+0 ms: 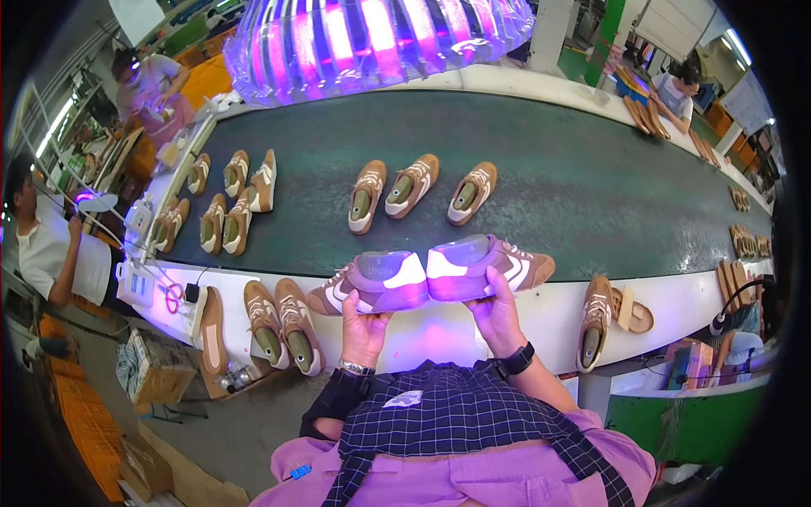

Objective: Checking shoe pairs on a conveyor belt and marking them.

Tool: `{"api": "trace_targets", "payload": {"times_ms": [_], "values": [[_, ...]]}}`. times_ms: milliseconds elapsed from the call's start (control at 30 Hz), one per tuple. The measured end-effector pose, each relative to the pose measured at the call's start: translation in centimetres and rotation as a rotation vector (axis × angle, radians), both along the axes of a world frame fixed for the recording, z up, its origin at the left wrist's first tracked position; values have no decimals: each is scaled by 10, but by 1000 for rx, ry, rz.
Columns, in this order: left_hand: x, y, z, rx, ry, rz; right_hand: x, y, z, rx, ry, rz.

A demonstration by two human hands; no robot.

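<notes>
My left hand (363, 336) grips a brown sneaker (369, 283) with white stripes and a white heel patch, its toe to the left. In my right hand (498, 319) is a matching sneaker (488, 269), toe to the right, thumb on its side. The two heels face each other and nearly touch, above the near rim of a dark green conveyor belt (312, 177). Purple light tints both shoes. Fingers beneath the soles are partly hidden. On the belt just beyond stand three similar sneakers (412, 188).
More sneakers (226, 221) stand at the belt's left. On the white ledge (414, 342) are a sneaker pair (283, 325), a sole (213, 329), a lone sneaker (596, 325) and insole-like pieces (632, 313). A clear curtain (380, 51), lit purple, hangs ahead. Other people work at both sides.
</notes>
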State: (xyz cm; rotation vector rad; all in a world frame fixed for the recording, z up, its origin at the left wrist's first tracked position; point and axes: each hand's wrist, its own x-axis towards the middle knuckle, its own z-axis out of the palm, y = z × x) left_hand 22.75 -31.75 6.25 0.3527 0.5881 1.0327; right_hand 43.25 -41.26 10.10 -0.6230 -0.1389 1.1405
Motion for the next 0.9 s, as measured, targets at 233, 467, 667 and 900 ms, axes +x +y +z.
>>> {"api": "trace_targets", "payload": {"times_ms": [233, 467, 667, 900], "values": [[6, 1, 3, -24, 29, 25, 4, 3, -8, -9, -3, 14], [4, 6, -5, -20, 2, -1, 7, 6, -17, -22, -19, 19], [-2, 5, -8, 24, 102, 13, 5, 4, -22, -63, -82, 6], [0, 8, -8, 27, 134, 30, 6, 5, -26, -53, -106, 25]]}}
